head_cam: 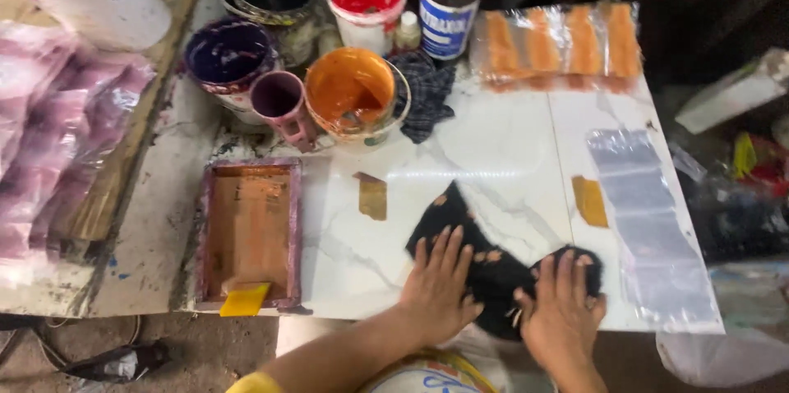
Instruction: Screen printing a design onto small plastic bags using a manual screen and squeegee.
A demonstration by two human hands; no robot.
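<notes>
Two hands: the left hand (437,286) and the right hand (563,311) lie flat, fingers spread, palms down on the black fabric piece (493,265); they press it and grasp nothing.
Fabric place: at 6 o'clock on the white marble-look table (493,146), near its front edge.
Progress: the fabric already shows small orange marks, so some printing seems done; the hands appear to be smoothing it flat, and I cannot tell how much is left.
Fabric texture: soft, dark, irregular shape, slightly fuzzy edge.
Frame: a rectangular screen frame (251,233) at 9 o'clock, orange stained, with a yellow scraper (244,300) at its lower edge.
Paint: an open orange paint pot (352,93) at 11 o'clock, wet and glossy.
Plastic: a clear, shiny plastic sheet (649,228) at 3 o'clock.
</notes>
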